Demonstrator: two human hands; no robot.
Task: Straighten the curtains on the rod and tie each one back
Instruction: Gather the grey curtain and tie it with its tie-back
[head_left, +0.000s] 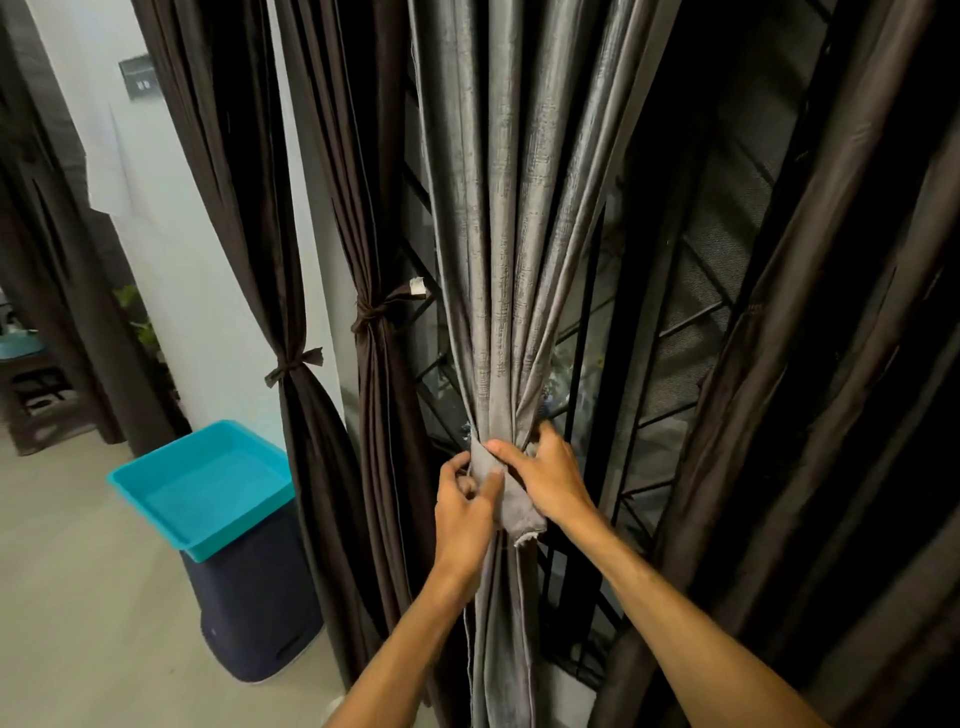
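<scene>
Head view: grey curtain, gathered at centre before window grille; two brown curtains to its left, already tied. Grey tie strip wraps the bundle. Left hand pinches strip; right hand clasps bundle. Advice: cinch snugly, folds even. Grille close behind; floor side open.

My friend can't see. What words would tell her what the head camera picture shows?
Two hands, left hand and right hand, wrap a grey tie around a bunched grey curtain. Beside it hang two brown curtains already tied back, with a blue tub on a dark bin.
</scene>
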